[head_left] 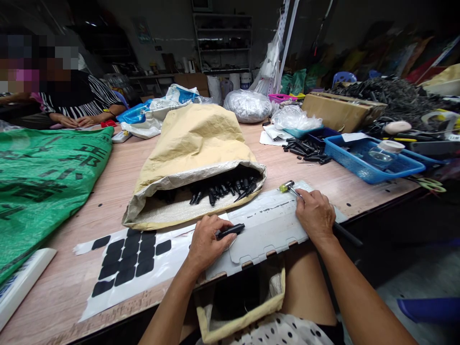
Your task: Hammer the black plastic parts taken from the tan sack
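Observation:
My left hand (209, 242) is closed around a short black plastic tube (232, 231), held low over a grey-white board (266, 235) at the table's front edge. My right hand (316, 214) grips a small hammer (286, 186). Its yellow-and-metal head lies beyond the fingers over the board, and its black handle sticks out behind the hand. Left of my left hand, a white sheet (168, 268) carries rows of black rounded-square stickers (125, 258). Beyond both hands, the open mouth of a tan sack (201, 129) shows several black tube parts (223, 189).
Below the table edge, another open sack (244, 316) sits at my lap. To the right are loose black parts (309, 149) and a blue basket (373, 158) with a jar. A green bag (46, 182) covers the left. Across the table sits another person (86, 100).

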Action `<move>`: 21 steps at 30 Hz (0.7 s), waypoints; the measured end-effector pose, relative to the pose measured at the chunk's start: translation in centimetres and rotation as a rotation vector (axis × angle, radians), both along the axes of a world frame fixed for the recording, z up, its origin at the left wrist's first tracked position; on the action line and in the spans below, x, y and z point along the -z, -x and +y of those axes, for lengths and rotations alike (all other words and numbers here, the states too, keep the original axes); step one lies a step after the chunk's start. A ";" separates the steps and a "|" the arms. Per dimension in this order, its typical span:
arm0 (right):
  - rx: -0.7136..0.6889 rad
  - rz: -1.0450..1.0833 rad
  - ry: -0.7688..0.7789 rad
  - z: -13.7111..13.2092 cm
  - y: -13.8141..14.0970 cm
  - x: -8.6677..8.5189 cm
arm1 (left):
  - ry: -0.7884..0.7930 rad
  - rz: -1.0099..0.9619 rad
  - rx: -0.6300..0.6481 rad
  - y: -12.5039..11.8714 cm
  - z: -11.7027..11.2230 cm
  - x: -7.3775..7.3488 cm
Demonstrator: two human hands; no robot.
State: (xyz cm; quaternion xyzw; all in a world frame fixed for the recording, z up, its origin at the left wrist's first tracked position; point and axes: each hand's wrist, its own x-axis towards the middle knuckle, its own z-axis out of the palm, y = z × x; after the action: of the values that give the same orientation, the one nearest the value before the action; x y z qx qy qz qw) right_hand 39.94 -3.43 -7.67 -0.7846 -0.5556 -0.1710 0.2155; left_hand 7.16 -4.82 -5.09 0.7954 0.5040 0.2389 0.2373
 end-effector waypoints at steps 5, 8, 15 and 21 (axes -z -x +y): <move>-0.001 -0.002 -0.005 0.0 -0.1 0.1 | -0.005 -0.002 0.001 0.0 0.0 0.0; -0.003 -0.004 -0.006 0.0 -0.1 0.2 | -0.005 -0.005 -0.001 0.0 0.0 0.0; -0.001 -0.007 0.010 0.0 0.0 0.0 | -0.003 0.000 -0.003 0.0 0.0 0.0; -0.007 0.001 0.013 0.0 0.0 0.0 | -0.002 -0.016 -0.002 0.0 0.0 0.0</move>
State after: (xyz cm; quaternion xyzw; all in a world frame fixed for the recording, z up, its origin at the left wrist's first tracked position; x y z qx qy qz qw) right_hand 39.98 -3.46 -7.66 -0.7842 -0.5592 -0.1665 0.2113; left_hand 7.13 -4.79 -5.07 0.7932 0.5025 0.2462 0.2403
